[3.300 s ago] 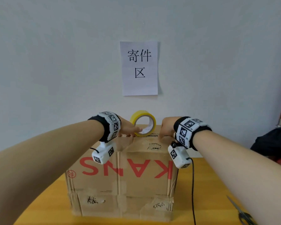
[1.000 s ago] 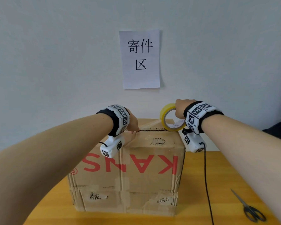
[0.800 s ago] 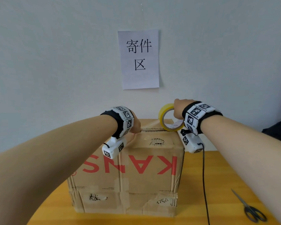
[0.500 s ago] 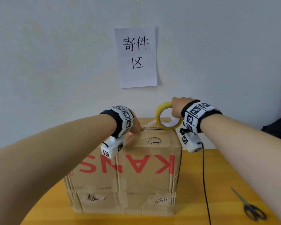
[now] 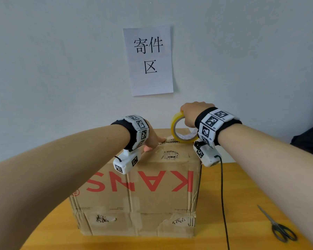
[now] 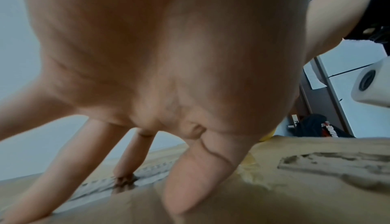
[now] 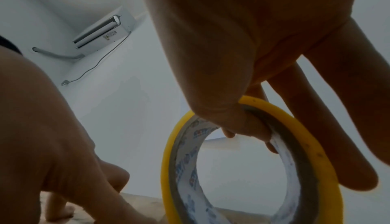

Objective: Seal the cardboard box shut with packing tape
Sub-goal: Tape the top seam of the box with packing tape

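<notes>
The cardboard box is seen at lower centre of the head view, flaps closed, sealing judged barely begun: only a short strip is stuck near its top front edge. The left hand, fingers straight, is pressed on that strip. The yellow tape roll, upright at centre right, is gripped by the right hand.
</notes>
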Tool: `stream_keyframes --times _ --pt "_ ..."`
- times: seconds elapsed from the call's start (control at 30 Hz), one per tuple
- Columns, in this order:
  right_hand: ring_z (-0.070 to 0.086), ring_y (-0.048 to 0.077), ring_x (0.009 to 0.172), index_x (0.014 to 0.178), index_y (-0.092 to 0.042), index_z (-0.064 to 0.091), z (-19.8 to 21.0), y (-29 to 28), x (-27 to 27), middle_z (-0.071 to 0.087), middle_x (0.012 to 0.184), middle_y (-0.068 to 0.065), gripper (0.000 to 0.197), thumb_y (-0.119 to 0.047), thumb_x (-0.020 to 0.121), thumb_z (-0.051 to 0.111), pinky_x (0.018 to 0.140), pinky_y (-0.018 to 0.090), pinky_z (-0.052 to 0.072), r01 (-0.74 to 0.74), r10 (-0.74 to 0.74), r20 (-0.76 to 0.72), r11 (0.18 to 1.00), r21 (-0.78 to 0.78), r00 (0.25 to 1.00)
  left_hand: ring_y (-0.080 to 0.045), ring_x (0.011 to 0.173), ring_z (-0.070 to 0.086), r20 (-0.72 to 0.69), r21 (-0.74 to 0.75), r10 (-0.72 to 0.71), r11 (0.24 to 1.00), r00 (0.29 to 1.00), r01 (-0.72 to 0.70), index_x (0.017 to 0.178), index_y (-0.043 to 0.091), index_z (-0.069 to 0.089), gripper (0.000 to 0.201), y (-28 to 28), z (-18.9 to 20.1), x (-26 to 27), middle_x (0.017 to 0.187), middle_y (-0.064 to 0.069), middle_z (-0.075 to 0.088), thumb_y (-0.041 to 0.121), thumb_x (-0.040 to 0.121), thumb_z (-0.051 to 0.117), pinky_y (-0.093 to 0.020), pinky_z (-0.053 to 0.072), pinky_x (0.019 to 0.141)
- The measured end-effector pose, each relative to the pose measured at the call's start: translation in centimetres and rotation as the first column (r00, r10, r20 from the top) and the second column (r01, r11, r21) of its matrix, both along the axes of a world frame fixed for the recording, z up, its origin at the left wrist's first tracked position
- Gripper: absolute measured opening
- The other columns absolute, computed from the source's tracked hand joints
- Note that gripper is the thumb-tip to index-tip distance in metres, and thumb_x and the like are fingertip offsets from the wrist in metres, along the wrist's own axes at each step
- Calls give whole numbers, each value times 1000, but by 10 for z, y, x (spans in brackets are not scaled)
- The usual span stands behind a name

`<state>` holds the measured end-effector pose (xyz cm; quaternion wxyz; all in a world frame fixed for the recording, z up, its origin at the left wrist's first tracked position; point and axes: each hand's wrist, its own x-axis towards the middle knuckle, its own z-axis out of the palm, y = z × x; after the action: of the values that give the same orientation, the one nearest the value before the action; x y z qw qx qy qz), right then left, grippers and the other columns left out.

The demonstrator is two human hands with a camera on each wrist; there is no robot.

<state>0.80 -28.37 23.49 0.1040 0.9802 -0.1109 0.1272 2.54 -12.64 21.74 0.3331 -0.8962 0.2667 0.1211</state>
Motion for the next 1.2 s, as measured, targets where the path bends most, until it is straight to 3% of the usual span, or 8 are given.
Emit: stream_keyframes --times 0.07,0.13,0.23,0.43,0.6,0.73,0.93,1.2 --pt "54 20 68 112 -16 61 -1 -1 -1 60 87 4 27 -5 90 49 65 34 41 -13 13 3 1000 5 1000 -29 130 53 35 58 -19 998 999 17 152 4 30 65 -5 0 1 149 -19 46 36 101 53 -36 45 99" --pt "60 24 79 117 -17 61 -2 -4 0 64 97 5 32 -5 90 49 67 34 43 -37 37 4 999 26 999 -31 132 47 42 53 61 997 997 -63 158 28 -6 76 -12 -5 0 160 -17 28 12 103 44 -38 42 97" --pt "63 26 90 125 -20 57 -5 -9 0 64 110 6 39 -6 90 47 73 36 50 -80 80 -5 993 83 997 -25 96 58 20 88 20 996 1000 -22 156 44 -7 76 -16 2 0 156 -10 37 10 100 32 -34 45 72" --pt "50 18 66 149 -26 36 -12 -15 -8 56 131 10 59 -3 95 43 65 31 48 -121 125 -4 964 236 992 -29 134 48 73 74 -53 996 996 47 156 18 29 53 -20 2 -6 153 -7 42 9 103 28 -37 42 99" --pt "60 30 106 160 -28 13 -13 -13 -9 37 156 9 70 -3 98 38 55 21 40 -139 153 -21 943 304 988 -26 135 45 -21 19 -46 999 999 46 158 37 10 69 -18 3 -5 160 -2 31 8 98 27 -39 43 99" --pt "53 22 76 159 -23 16 -13 -10 -9 49 143 14 68 -2 98 38 54 25 42 -144 157 -19 943 301 987 -26 130 49 -39 -29 -25 999 999 24 157 37 15 66 -23 2 -1 158 0 34 9 98 28 -37 43 92" --pt "52 21 90 160 -23 9 -12 -12 -16 42 151 13 71 0 100 37 42 21 45 -137 160 -37 925 355 986 -25 143 36 -40 15 -41 999 998 42 158 37 8 67 -23 0 -1 164 0 23 8 100 25 -42 34 113" --pt "47 17 59 148 -9 29 -10 -6 -10 56 120 15 53 0 98 42 51 27 39 -78 104 -79 956 284 991 -30 148 25 -176 -250 24 966 984 -68 159 13 17 52 6 -5 8 164 -10 19 15 107 25 -41 25 118"
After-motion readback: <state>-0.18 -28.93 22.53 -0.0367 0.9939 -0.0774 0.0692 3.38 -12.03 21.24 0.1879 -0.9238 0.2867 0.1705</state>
